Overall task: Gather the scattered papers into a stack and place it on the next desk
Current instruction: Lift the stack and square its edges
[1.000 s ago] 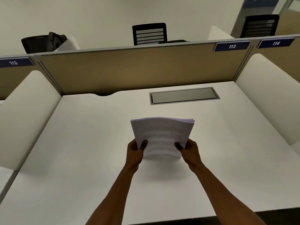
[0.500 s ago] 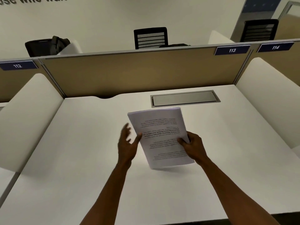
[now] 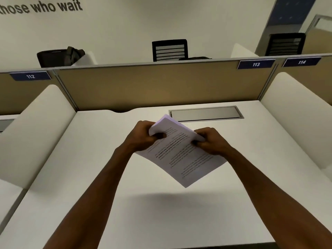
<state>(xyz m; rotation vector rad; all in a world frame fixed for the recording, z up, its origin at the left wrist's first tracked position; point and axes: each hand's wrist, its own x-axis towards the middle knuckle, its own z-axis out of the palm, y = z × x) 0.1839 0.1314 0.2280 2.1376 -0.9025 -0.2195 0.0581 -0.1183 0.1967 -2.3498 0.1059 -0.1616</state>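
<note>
A stack of white printed papers (image 3: 181, 155) hangs in the air above the white desk (image 3: 111, 203), turned like a diamond with one corner pointing down at me. My left hand (image 3: 143, 136) grips its far left edge, thumb on top of the sheets. On the right edge my right hand (image 3: 211, 141) pinches the stack. The pile casts a shadow on the desk below it.
A tan partition (image 3: 158, 87) closes the back of desk 113, with white side dividers at left (image 3: 34, 130) and right (image 3: 296, 112). A grey cable hatch (image 3: 206, 113) lies in the desk's rear. Desk 112 (image 3: 9, 196) is to the left; black chairs stand beyond.
The stack has been lifted higher off the desk and rotated into a diamond. My left hand, open half a second ago, now grips the papers again.
</note>
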